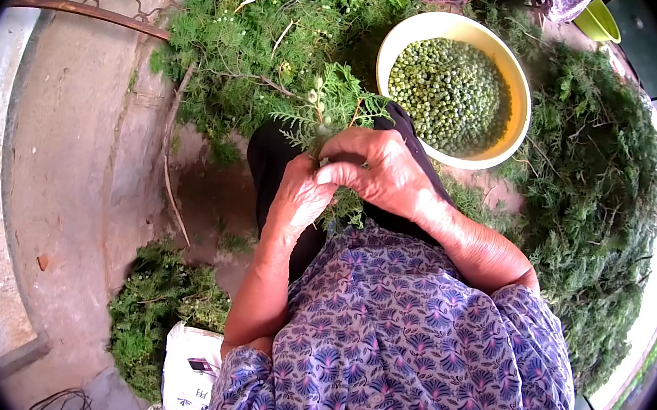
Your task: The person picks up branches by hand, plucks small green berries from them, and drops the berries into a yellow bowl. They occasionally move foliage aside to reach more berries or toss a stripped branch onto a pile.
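Observation:
My left hand (301,194) is closed around the lower stem of an evergreen sprig (305,126) held above my lap. The sprig has flat, scaly green leaves and a few pale green cones (317,96) near its tip. My right hand (384,171) is bent over the same sprig, its thumb and fingers closed at the stem against my left hand. Its fingertips partly hide what they pinch. Beyond my right hand stands a yellow basin (521,105) holding many small round green cones (448,93).
Cut evergreen branches (293,9) lie heaped ahead, with another large pile (585,200) on the right. A smaller heap (157,307) and a white printed sack (186,374) are at lower left. A bare stick (170,148) lies on the concrete floor (69,162). A green container (598,21) is at upper right.

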Action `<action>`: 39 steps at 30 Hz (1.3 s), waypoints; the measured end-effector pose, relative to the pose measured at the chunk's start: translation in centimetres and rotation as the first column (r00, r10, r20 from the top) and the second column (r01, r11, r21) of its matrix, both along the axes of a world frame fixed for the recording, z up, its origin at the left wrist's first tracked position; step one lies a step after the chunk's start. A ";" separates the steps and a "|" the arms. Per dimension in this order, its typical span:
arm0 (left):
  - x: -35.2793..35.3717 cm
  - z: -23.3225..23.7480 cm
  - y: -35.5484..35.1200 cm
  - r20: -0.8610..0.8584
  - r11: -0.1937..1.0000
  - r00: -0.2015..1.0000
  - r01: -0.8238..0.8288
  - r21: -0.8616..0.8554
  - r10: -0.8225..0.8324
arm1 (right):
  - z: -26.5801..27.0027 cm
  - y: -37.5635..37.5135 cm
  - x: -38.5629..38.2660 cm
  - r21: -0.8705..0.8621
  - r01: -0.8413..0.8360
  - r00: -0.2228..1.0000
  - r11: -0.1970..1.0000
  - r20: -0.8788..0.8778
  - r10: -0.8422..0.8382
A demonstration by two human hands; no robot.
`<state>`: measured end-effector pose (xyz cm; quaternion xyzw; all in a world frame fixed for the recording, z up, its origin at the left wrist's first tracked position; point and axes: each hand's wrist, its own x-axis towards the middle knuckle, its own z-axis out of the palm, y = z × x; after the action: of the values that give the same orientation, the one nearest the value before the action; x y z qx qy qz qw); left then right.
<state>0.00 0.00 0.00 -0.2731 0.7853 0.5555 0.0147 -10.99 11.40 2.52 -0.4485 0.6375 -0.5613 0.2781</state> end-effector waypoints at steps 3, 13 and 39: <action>-0.3 0.7 0.5 0.053 0.997 0.997 -0.056 0.048 0.054 | -0.9 -0.3 0.4 -0.069 0.091 0.990 0.993 -0.104 -0.098; -0.3 1.9 1.3 -0.096 0.887 0.980 -0.114 0.447 0.174 | -0.4 -0.6 -2.7 -0.144 0.189 0.795 0.971 0.604 -0.065; 0.5 1.8 0.9 0.024 0.948 0.947 -0.320 0.003 0.320 | -1.3 -0.2 -0.8 0.124 0.182 0.819 0.976 0.531 -0.220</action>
<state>0.54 0.95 1.78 -0.4030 0.7285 0.5501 -0.0654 -11.77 11.20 1.25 -0.1926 0.5952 -0.6693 0.4010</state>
